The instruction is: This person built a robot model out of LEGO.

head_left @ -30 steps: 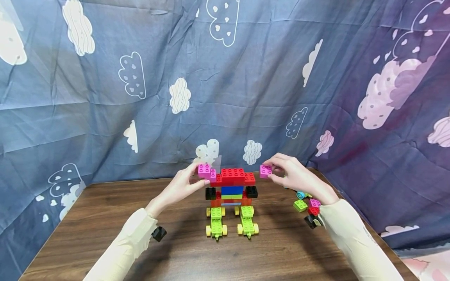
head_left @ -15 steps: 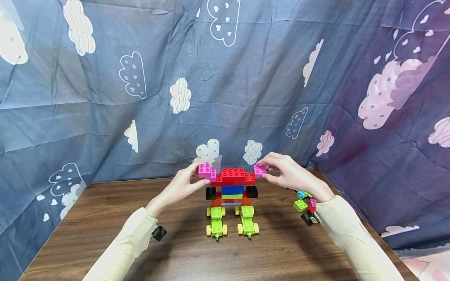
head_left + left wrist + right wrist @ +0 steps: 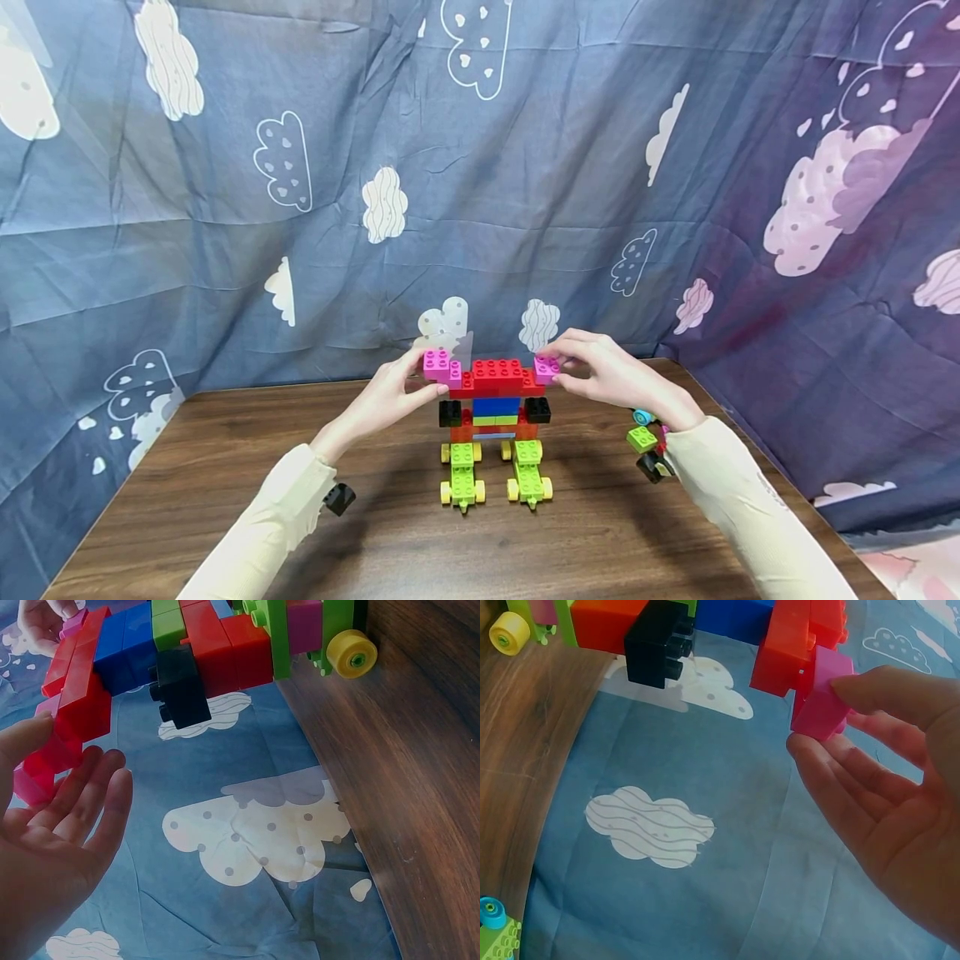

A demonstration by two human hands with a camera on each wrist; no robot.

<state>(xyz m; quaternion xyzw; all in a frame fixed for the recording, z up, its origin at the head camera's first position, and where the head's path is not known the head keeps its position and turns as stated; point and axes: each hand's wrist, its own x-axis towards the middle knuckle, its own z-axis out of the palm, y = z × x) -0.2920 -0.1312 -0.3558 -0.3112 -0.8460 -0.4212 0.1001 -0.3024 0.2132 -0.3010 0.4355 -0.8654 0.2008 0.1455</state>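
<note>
A figure of toy building bricks stands mid-table: a red top (image 3: 497, 379), a blue middle (image 3: 495, 407), black side bricks (image 3: 537, 409), and two lime wheeled bases (image 3: 529, 483) with yellow wheels. My left hand (image 3: 381, 402) holds the stepped pink bricks (image 3: 437, 364) at the top's left end, thumb in front and fingers on the far side. With thumb and fingertips, my right hand (image 3: 611, 377) pinches a pink brick (image 3: 547, 369) at the right end. In the right wrist view this pink brick (image 3: 825, 694) overlaps the end of the red brick (image 3: 782, 656), slightly tilted.
Beside my right forearm lie a lime brick (image 3: 641, 438), a blue-wheeled piece (image 3: 642, 417), and a black piece (image 3: 651, 467), partly hidden by the sleeve. A black brick (image 3: 340, 498) rests near my left sleeve. Behind the wooden table (image 3: 600, 533) hangs a cloud-patterned cloth (image 3: 480, 208).
My right hand has moved left with its pink brick, from a gap beside the figure to the red top's right end. The left hand has stayed on its pink bricks.
</note>
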